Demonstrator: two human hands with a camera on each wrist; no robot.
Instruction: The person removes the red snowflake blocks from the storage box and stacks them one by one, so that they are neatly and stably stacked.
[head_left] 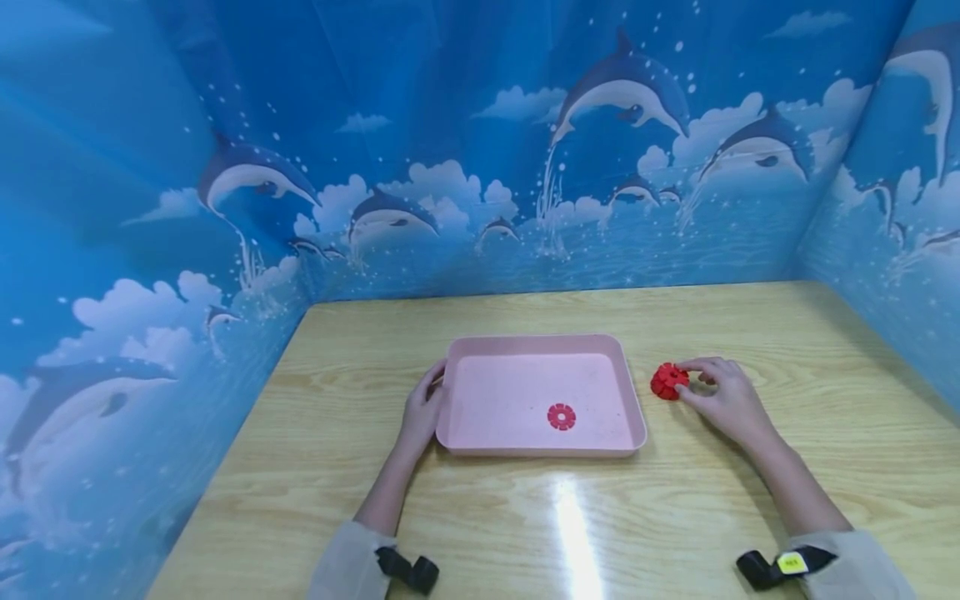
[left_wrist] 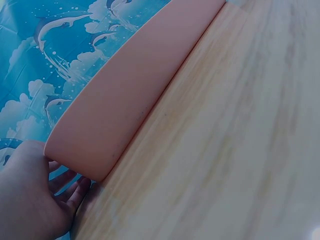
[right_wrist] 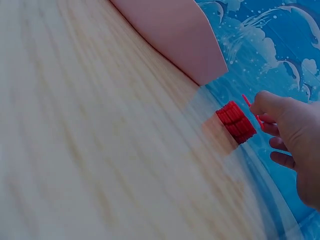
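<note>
Between the thumb and fingers of my right hand (head_left: 723, 396) is a thin red notched disc (right_wrist: 253, 111). It is held right above a short stack of similar red discs (right_wrist: 236, 122), which stands on the table to the right of the tray. My left hand (head_left: 422, 410) rests against the left outer wall of a shallow pink tray (head_left: 540, 452), its fingers relaxed along that side. In the left wrist view its thumb is hidden. One flat red disc (head_left: 561, 417) with a round hole lies on the tray floor, right of its middle.
The light wood table (head_left: 360, 350) reaches back to a blue dolphin-print curtain (head_left: 450, 125), which also lines both sides. A bright light reflection (head_left: 573, 533) falls on the wood in front of the tray.
</note>
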